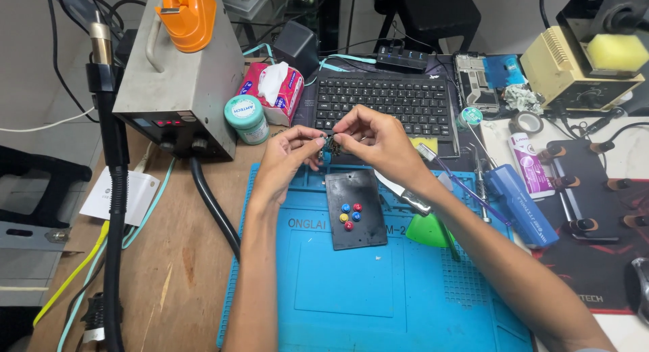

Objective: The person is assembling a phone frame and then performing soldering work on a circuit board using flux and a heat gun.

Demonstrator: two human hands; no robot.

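Together both hands (331, 146) pinch a small part (330, 146) above the blue mat (338, 284).

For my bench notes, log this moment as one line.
left hand: pinching small dark part | right hand: pinching same part | below: black rectangular panel with coloured buttons on blue silicone mat

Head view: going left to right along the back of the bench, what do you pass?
Grey hot-air station → green-lidded round jar → tissue pack → black keyboard → cream soldering station with yellow sponge.
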